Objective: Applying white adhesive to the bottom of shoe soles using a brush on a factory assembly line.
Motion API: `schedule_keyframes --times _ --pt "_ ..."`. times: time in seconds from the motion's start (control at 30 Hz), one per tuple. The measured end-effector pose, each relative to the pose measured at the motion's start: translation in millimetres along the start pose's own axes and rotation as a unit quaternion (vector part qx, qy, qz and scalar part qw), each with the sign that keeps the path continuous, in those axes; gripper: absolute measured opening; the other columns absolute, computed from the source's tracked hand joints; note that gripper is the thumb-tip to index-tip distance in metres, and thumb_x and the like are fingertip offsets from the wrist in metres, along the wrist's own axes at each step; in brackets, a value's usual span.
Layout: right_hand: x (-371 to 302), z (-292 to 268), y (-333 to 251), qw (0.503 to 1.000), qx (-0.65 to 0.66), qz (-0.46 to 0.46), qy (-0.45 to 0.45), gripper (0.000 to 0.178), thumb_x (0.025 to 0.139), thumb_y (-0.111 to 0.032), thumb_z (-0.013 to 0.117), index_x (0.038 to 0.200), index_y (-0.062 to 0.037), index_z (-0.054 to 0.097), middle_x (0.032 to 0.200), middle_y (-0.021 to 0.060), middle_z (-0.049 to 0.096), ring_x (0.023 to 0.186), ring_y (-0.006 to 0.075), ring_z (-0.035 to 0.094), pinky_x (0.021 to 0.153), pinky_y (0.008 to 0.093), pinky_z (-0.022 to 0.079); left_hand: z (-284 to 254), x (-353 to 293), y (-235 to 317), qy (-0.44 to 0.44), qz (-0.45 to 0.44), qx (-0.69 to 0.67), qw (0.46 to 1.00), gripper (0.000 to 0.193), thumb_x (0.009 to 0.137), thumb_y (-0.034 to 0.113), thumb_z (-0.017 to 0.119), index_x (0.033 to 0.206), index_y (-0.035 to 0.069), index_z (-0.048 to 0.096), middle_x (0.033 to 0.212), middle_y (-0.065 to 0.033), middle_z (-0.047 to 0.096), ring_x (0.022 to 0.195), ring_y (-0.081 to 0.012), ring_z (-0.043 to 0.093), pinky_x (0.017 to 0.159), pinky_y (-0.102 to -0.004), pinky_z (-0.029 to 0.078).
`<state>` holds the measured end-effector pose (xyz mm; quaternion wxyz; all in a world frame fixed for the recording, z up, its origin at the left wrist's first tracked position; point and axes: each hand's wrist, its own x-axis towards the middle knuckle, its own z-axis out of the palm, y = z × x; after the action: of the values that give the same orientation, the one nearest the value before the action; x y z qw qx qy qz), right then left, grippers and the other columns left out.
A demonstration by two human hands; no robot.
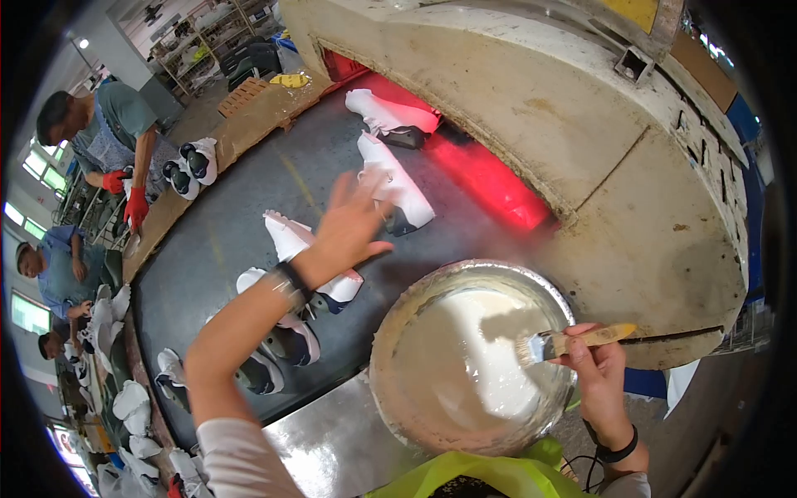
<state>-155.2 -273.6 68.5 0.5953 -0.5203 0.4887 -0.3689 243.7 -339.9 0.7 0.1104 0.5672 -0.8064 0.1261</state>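
My left hand [353, 224] reaches over a dark conveyor belt [332, 153], fingers spread and slightly smeared by motion. It overlaps the lower part of a white shoe part with a dark toe [398, 183]; whether it touches is unclear. Under my left wrist lies another white shoe part [286, 236], partly hidden by my arm. My right hand [594, 378] grips a paintbrush [594, 334] by its wooden handle. The brush's bristles hang over a round metal basin [390, 315] of milky white liquid [490, 365], its bristle tips close to the liquid's surface.
A large beige machine [531, 108] stands at the right, glowing red at its opening over the belt. One white shoe [390, 116] lies at that opening. More shoes [290, 340] lie beside my left forearm. Several people [124, 133] work along the belt's far left edge.
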Motion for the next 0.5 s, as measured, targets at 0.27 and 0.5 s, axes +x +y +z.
schedule_keyframes --times 0.27,0.5 --pt "6.1 -8.2 -3.3 0.999 -0.022 0.007 0.046 0.017 0.093 -0.011 0.056 0.105 0.0008 0.056 0.099 0.0080 0.059 0.088 0.0140 0.059 0.076 0.0300 0.053 120.5 65.2 -1.5 -0.177 0.102 0.095 0.974 0.079 0.063 0.052 0.074 0.127 0.014 0.047 0.128 -0.0098 0.046 0.129 -0.0298 0.035 0.105 -0.0605 0.024" --pt "14.0 -18.2 -0.1 0.996 -0.046 0.024 0.075 0.023 0.092 -0.018 0.059 0.105 0.0003 0.053 0.100 0.0104 0.059 0.088 0.0186 0.062 0.075 0.0352 0.055 141.4 98.7 -86.1 -0.201 -0.071 0.311 0.926 0.074 0.077 0.047 0.063 0.139 0.016 0.037 0.141 -0.0094 0.039 0.136 -0.0306 0.028 0.112 -0.0571 0.009"
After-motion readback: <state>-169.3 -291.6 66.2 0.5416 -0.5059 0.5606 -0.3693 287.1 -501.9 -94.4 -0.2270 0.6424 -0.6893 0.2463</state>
